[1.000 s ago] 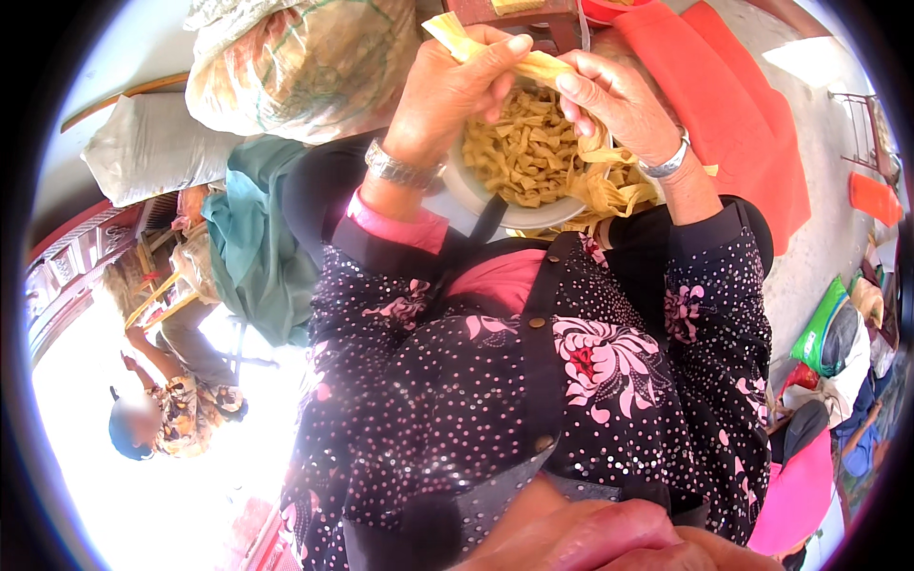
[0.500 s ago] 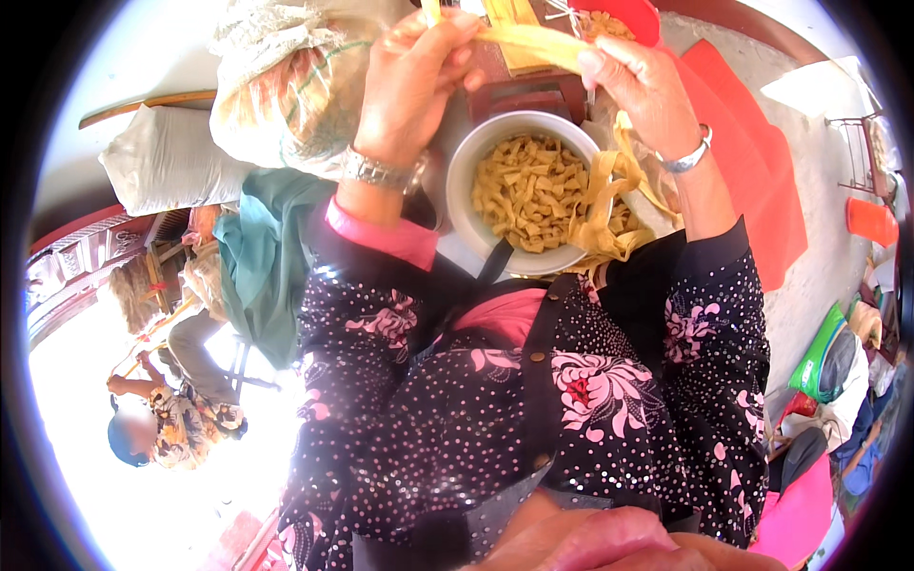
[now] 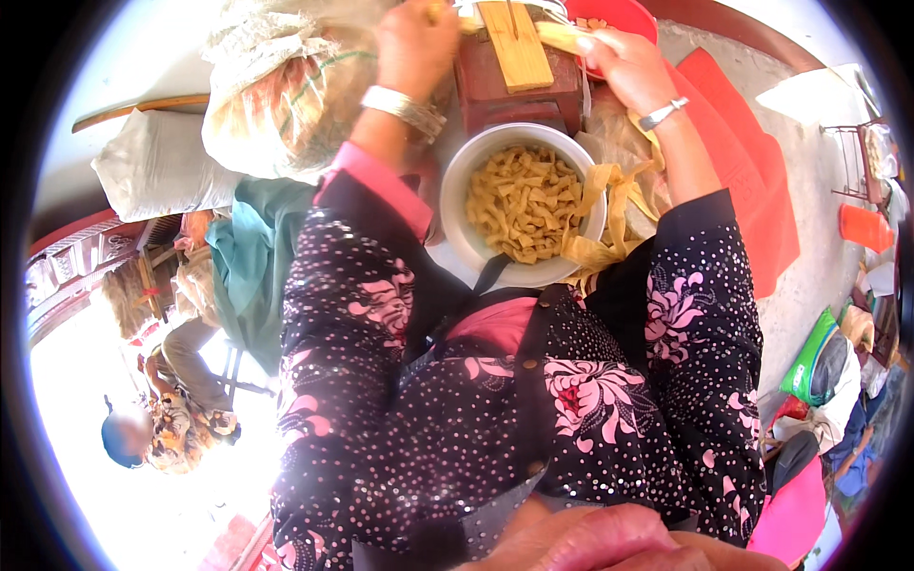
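My left hand [image 3: 417, 48], a little blurred, is closed on a bit of yellow strip at the top edge. My right hand [image 3: 632, 68] pinches the flat, pale yellow strip [image 3: 564, 38] between thumb and fingers. The strip reaches across to the narrow yellow wooden board [image 3: 517, 52], which lies on a dark red wooden stand [image 3: 481, 95]. Below both hands is a white bowl [image 3: 453, 209] holding many short yellow-brown cut pieces [image 3: 522, 205]. Long uncut strips [image 3: 621, 195] hang over its right rim.
A red basin [image 3: 628, 14] stands behind my right hand. Red sheeting [image 3: 738, 162] covers the floor at right. Stuffed sacks [image 3: 286, 105] and teal cloth [image 3: 262, 266] are at left. Another person [image 3: 176, 400] sits at far left. Bags and an orange container [image 3: 864, 226] line the right side.
My hands have moved apart, the left one toward the far edge. The strip no longer spans openly above the board, which now shows more fully. Both hands keep hold.
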`<state>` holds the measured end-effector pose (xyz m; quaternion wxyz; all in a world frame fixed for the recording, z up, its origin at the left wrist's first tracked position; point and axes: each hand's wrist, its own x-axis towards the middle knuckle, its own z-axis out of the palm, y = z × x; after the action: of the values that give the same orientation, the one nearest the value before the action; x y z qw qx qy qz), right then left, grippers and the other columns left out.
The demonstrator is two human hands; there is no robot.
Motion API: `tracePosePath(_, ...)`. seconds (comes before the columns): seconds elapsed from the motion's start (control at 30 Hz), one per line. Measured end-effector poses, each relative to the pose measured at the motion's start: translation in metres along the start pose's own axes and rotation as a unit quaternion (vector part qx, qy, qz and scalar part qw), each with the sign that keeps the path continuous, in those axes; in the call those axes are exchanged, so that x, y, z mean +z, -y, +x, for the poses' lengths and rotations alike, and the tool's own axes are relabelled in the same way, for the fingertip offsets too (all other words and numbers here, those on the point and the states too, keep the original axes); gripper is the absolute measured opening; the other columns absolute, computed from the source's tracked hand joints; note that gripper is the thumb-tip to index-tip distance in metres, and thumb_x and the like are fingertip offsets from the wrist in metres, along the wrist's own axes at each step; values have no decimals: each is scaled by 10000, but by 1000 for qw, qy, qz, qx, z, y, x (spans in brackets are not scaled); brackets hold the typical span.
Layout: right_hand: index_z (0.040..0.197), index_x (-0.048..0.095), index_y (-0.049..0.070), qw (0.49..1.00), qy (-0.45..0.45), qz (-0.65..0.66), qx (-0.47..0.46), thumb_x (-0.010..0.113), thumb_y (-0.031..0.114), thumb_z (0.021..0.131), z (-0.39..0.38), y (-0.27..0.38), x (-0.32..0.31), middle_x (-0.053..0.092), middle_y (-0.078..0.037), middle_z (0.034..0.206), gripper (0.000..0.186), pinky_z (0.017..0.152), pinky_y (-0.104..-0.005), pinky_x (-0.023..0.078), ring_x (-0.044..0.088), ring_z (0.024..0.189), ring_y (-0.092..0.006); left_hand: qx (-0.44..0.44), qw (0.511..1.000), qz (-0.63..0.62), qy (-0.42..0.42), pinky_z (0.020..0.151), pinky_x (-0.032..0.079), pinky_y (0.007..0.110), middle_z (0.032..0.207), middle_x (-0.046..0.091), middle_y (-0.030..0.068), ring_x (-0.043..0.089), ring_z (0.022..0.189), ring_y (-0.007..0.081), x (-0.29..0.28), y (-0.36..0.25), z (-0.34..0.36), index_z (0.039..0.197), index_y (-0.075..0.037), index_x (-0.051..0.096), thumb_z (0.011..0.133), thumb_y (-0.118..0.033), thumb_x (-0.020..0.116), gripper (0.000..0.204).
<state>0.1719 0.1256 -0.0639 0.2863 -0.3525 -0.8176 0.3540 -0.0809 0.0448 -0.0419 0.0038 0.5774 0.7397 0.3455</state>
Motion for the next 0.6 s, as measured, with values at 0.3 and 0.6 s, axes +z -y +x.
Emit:
tracePosePath(0.3, 970, 657, 38, 962, -61, 252, -85, 567, 285, 937, -71, 81, 12, 549, -10, 652, 265, 509, -226, 396, 485, 571, -53, -164, 822, -207, 505, 505, 460, 201, 715, 633, 39, 558, 528, 77, -57, -62, -86, 1005, 24, 612, 937, -335, 548, 370)
tracePosePath(0.6, 768, 536, 120, 934, 114, 240, -240, 647, 310, 830, -164, 137, 76, 512, -26, 590, 229, 497, -370, 417, 562, 543, -224, -413, 434, -599, 532, 617, 517, 248, 860, 637, 73, 603, 668, 91, -5, -86, -142, 1303, 1, 445, 939, -359, 537, 520)
